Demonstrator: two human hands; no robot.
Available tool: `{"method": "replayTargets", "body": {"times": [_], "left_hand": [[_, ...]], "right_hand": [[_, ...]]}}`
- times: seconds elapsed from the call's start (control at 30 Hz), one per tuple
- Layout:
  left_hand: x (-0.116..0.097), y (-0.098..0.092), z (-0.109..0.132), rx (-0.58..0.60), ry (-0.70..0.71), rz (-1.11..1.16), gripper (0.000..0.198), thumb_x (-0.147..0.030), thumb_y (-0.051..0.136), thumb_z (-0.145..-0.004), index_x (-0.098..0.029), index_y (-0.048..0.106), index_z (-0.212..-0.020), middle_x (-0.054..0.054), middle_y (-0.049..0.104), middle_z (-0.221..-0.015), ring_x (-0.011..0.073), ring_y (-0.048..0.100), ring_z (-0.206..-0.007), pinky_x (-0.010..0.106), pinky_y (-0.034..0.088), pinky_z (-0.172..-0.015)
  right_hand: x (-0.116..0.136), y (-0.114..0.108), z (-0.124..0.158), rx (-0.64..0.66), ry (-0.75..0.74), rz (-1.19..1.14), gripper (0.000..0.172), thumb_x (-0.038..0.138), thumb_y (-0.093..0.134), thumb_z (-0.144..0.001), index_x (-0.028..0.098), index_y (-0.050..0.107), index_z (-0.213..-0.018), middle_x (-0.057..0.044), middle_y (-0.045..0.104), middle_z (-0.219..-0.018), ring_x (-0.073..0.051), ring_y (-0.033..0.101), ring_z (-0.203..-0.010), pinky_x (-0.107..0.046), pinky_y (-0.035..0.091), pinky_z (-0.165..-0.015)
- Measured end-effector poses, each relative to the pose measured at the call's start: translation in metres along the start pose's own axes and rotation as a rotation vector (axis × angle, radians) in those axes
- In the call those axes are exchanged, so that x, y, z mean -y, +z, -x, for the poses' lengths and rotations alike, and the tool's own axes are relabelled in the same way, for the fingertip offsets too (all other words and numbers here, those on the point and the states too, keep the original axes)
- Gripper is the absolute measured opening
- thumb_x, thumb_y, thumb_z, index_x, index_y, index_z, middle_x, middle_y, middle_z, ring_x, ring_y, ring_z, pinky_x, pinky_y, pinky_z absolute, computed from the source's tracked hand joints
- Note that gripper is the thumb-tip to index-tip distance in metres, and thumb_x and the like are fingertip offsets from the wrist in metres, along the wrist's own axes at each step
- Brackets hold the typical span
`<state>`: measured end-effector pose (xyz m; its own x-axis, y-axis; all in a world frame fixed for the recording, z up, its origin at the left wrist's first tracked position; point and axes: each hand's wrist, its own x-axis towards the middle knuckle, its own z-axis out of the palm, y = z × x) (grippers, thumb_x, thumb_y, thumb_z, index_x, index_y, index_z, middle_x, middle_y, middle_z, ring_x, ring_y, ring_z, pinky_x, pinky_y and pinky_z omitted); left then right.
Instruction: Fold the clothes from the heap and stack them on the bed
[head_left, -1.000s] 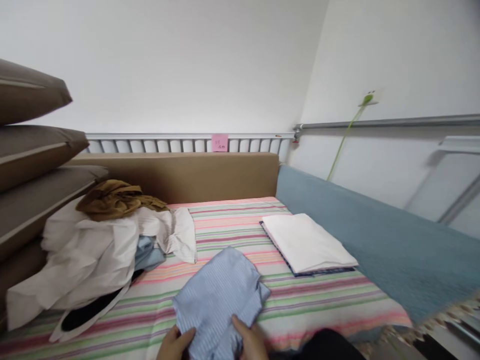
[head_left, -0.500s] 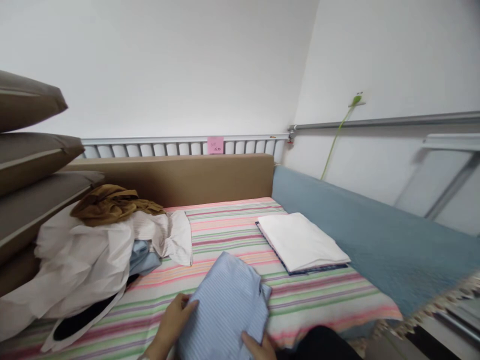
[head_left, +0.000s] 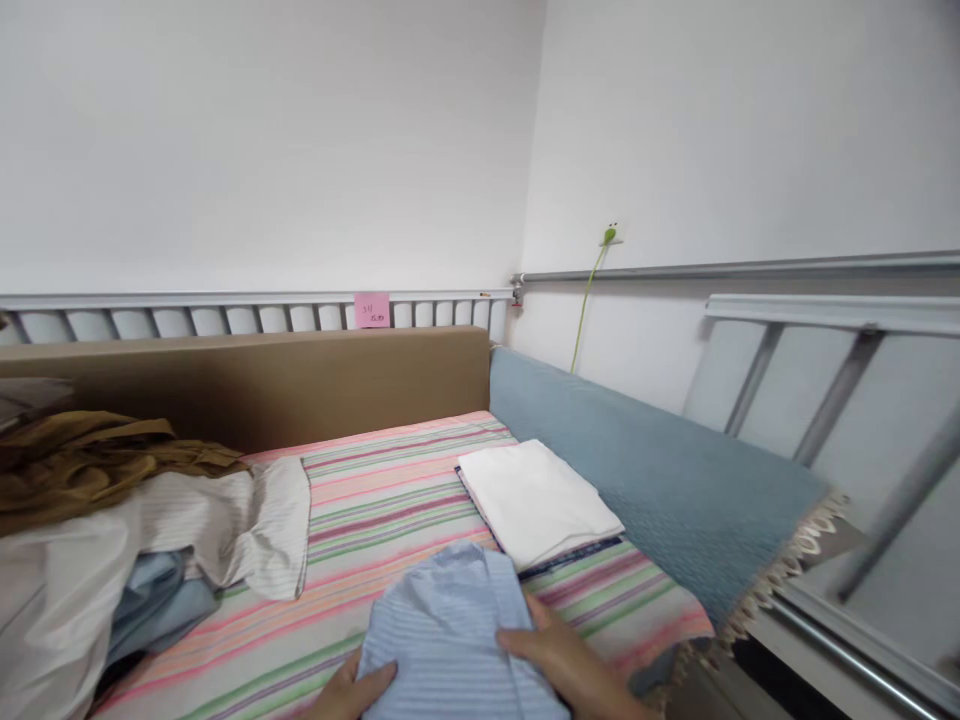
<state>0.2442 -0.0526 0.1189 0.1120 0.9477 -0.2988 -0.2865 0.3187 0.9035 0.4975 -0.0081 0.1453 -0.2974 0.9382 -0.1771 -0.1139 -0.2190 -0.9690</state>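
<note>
A light blue striped shirt, folded into a bundle, is between my hands at the bottom middle of the view. My left hand grips its left edge, thumb on top. On its right edge my right hand is closed, with the thumb over the cloth. Just beyond the shirt lies a white folded cloth on top of a dark blue folded piece. The shirt's lower part is cut off by the frame.
A striped sheet covers the sofa seat. On the left are heaped a brown garment, white clothes and a blue garment. A brown backrest and a blue-covered armrest border the seat.
The view has swung to the right. The shirt has turned, and my right hand has come up along its right edge. The folded stack now lies closer to the shirt in view.
</note>
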Motion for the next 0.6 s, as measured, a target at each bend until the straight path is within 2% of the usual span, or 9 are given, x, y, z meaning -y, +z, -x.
{"method": "replayTargets", "body": {"times": [0.13, 0.27, 0.37, 0.43, 0.47, 0.53, 0.6], "left_hand": [[-0.037, 0.057, -0.028, 0.014, 0.036, 0.104, 0.051, -0.04, 0.075, -0.059, -0.02, 0.062, -0.104, 0.01, 0.069, -0.103, 0.0293, 0.063, -0.098, 0.042, 0.048, -0.088], [-0.09, 0.11, -0.075, 0.023, 0.196, 0.092, 0.048, -0.029, 0.07, -0.066, -0.017, 0.057, -0.111, 0.011, 0.067, -0.11, 0.0261, 0.063, -0.098, 0.039, 0.048, -0.089], [-0.117, 0.143, -0.116, -0.013, 0.319, 0.068, 0.042, -0.024, 0.067, -0.069, -0.017, 0.057, -0.109, 0.01, 0.065, -0.113, 0.0244, 0.061, -0.101, 0.037, 0.047, -0.09], [-0.115, 0.161, -0.146, -0.004, 0.325, 0.102, 0.039, -0.021, 0.064, -0.071, -0.017, 0.056, -0.109, 0.01, 0.065, -0.114, 0.0229, 0.061, -0.101, 0.035, 0.047, -0.089], [-0.107, 0.168, -0.161, 0.002, 0.288, 0.128, 0.038, -0.02, 0.063, -0.072, -0.017, 0.055, -0.108, 0.01, 0.065, -0.113, 0.0222, 0.062, -0.099, 0.034, 0.048, -0.087], [-0.078, 0.179, -0.188, -0.002, 0.148, 0.163, 0.036, -0.018, 0.061, -0.072, -0.016, 0.054, -0.107, 0.011, 0.066, -0.107, 0.0206, 0.064, -0.089, 0.033, 0.051, -0.079], [-0.041, 0.183, -0.208, -0.02, -0.048, 0.141, 0.035, -0.016, 0.059, -0.07, -0.014, 0.053, -0.104, 0.012, 0.068, -0.096, 0.0186, 0.065, -0.072, 0.032, 0.052, -0.067]], "right_hand": [[0.082, -0.037, -0.023, 0.074, 0.01, 0.141, 0.056, 0.028, 0.061, -0.061, 0.02, 0.057, -0.116, -0.006, 0.071, -0.098, -0.023, 0.066, -0.083, -0.039, 0.049, -0.082], [0.151, -0.083, -0.079, 0.037, -0.087, 0.245, 0.051, 0.022, 0.059, -0.068, 0.015, 0.056, -0.118, -0.011, 0.071, -0.096, -0.022, 0.067, -0.078, -0.04, 0.049, -0.078], [0.181, -0.126, -0.128, -0.001, -0.183, 0.209, 0.05, 0.018, 0.06, -0.07, 0.012, 0.055, -0.12, -0.013, 0.07, -0.097, -0.022, 0.067, -0.08, -0.04, 0.049, -0.075], [0.182, -0.157, -0.157, 0.003, -0.2, 0.191, 0.048, 0.017, 0.062, -0.07, 0.011, 0.056, -0.117, -0.015, 0.069, -0.099, -0.022, 0.066, -0.081, -0.039, 0.049, -0.073], [0.175, -0.173, -0.17, 0.006, -0.178, 0.194, 0.046, 0.018, 0.063, -0.07, 0.01, 0.058, -0.115, -0.015, 0.069, -0.099, -0.022, 0.066, -0.081, -0.039, 0.049, -0.072], [0.149, -0.203, -0.192, -0.003, -0.074, 0.24, 0.042, 0.02, 0.065, -0.068, 0.011, 0.062, -0.109, -0.014, 0.07, -0.096, -0.022, 0.067, -0.079, -0.038, 0.049, -0.071], [0.112, -0.229, -0.206, -0.03, 0.047, 0.307, 0.037, 0.021, 0.066, -0.064, 0.011, 0.066, -0.1, -0.013, 0.071, -0.09, -0.022, 0.067, -0.074, -0.039, 0.05, -0.069]]}}
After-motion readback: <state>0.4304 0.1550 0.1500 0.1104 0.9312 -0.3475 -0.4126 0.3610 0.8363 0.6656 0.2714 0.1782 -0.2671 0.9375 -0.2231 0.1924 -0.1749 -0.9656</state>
